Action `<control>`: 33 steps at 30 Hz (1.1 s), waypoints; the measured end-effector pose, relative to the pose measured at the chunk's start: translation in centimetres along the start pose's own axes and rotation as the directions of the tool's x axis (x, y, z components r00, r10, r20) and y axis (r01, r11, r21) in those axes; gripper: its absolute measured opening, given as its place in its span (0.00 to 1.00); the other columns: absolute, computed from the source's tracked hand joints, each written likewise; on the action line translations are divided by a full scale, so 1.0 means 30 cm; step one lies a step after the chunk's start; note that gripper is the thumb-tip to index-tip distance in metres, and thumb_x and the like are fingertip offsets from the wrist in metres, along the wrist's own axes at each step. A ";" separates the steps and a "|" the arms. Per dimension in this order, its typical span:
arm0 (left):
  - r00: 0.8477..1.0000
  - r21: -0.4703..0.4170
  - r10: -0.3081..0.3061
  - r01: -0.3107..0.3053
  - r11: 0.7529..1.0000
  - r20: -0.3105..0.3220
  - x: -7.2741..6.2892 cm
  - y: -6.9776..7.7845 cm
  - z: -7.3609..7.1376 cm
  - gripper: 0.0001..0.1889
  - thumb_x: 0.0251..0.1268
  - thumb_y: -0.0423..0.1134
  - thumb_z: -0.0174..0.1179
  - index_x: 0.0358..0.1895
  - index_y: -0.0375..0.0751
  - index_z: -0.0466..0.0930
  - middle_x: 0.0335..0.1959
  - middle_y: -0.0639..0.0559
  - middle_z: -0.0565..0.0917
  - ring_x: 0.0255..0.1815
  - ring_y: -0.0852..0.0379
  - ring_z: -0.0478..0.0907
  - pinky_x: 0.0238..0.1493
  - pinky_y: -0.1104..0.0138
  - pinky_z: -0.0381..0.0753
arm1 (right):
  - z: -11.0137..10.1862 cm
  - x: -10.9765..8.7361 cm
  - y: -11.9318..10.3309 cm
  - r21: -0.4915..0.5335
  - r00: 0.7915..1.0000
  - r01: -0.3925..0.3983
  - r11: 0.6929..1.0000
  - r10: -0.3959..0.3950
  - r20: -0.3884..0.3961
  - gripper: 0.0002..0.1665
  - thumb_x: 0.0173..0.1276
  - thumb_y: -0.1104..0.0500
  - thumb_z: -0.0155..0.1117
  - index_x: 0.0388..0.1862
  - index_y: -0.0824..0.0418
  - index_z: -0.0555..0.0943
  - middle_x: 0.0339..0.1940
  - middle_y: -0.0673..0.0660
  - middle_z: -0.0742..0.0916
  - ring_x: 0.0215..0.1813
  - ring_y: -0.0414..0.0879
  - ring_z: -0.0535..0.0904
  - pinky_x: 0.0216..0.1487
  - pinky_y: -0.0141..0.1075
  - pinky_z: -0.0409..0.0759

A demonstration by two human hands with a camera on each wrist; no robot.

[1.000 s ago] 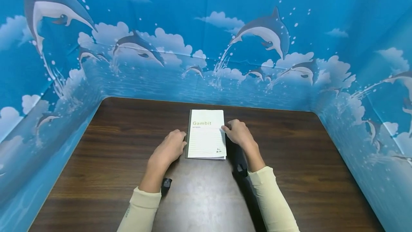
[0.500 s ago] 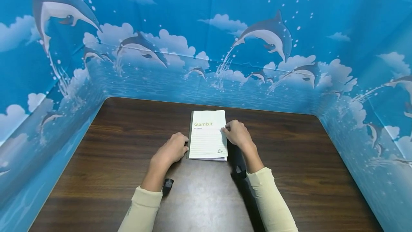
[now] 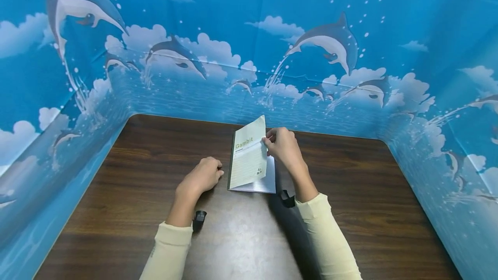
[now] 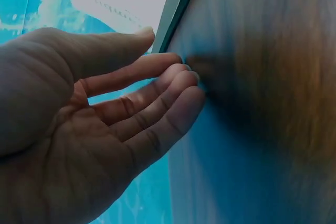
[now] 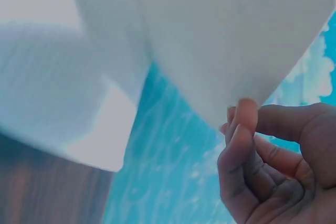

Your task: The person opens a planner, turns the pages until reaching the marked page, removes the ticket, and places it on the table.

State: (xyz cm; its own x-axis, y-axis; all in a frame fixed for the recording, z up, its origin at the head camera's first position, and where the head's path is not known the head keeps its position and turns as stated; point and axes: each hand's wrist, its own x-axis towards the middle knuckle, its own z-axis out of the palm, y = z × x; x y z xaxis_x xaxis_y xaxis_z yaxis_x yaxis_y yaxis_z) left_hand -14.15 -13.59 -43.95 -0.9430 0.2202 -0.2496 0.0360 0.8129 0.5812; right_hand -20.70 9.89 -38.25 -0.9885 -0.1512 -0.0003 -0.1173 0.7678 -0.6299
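A notebook with "Gambit" on its pale cover lies on the table, its dark spine on the left. In the head view my right hand pinches the cover's right edge, which stands lifted and bent over the white pages. The right wrist view shows the right hand with fingertips and thumb at the edge of the raised cover. Just left of the spine my left hand hovers apart from the notebook. Its fingers are loosely bent and hold nothing, as the left hand in the left wrist view shows.
The brown wood-grain table spreads around the notebook. A blue curtain printed with dolphins encloses its back and sides. Black wrist-camera pieces show under both wrists, such as the left mount.
My right hand has raised the cover's right edge up and leftward, exposing the pages beneath. My left hand has drawn slightly left, away from the spine.
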 end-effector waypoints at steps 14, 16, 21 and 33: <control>0.995 -0.118 -0.105 0.104 0.988 0.000 -0.038 -0.080 -0.077 0.19 0.89 0.41 0.47 0.59 0.27 0.82 0.36 0.39 0.84 0.29 0.52 0.74 0.41 0.57 0.74 | 0.066 0.051 -0.209 0.180 0.991 0.085 0.980 -0.101 0.083 0.12 0.81 0.61 0.64 0.49 0.70 0.87 0.38 0.64 0.94 0.26 0.49 0.91 0.33 0.40 0.90; 0.994 -0.126 -0.112 0.110 0.986 -0.007 -0.047 -0.101 -0.098 0.19 0.90 0.42 0.46 0.45 0.31 0.83 0.23 0.47 0.72 0.22 0.54 0.63 0.36 0.59 0.70 | 0.082 0.059 -0.232 0.187 0.989 0.095 0.978 -0.114 0.095 0.11 0.81 0.60 0.64 0.47 0.69 0.87 0.36 0.63 0.94 0.26 0.49 0.91 0.32 0.38 0.89; 0.987 -0.200 -0.163 0.158 0.967 -0.009 -0.079 -0.163 -0.143 0.24 0.91 0.45 0.44 0.33 0.36 0.80 0.23 0.47 0.78 0.24 0.54 0.75 0.33 0.61 0.77 | 0.128 0.073 -0.276 0.190 0.984 0.099 0.977 -0.124 0.125 0.10 0.81 0.60 0.65 0.43 0.67 0.87 0.31 0.60 0.93 0.27 0.51 0.92 0.31 0.35 0.88; 0.968 -0.461 -0.248 0.241 0.854 0.046 -0.134 -0.267 -0.202 0.26 0.91 0.45 0.42 0.51 0.21 0.81 0.36 0.42 0.87 0.29 0.60 0.87 0.38 0.63 0.91 | 0.304 0.098 -0.370 0.122 0.961 0.187 0.975 -0.207 0.181 0.11 0.82 0.60 0.64 0.39 0.66 0.86 0.24 0.57 0.93 0.23 0.41 0.89 0.33 0.34 0.87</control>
State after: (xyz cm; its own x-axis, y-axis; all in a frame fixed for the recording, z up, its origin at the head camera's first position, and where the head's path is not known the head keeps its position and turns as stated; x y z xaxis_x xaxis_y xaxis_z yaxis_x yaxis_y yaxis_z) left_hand -12.67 -24.25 -42.91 -0.9063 0.0365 -0.4211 -0.3487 0.4988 0.7935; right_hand -21.42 -4.77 -38.35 -0.9089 -0.4169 -0.0101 -0.2877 0.6444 -0.7085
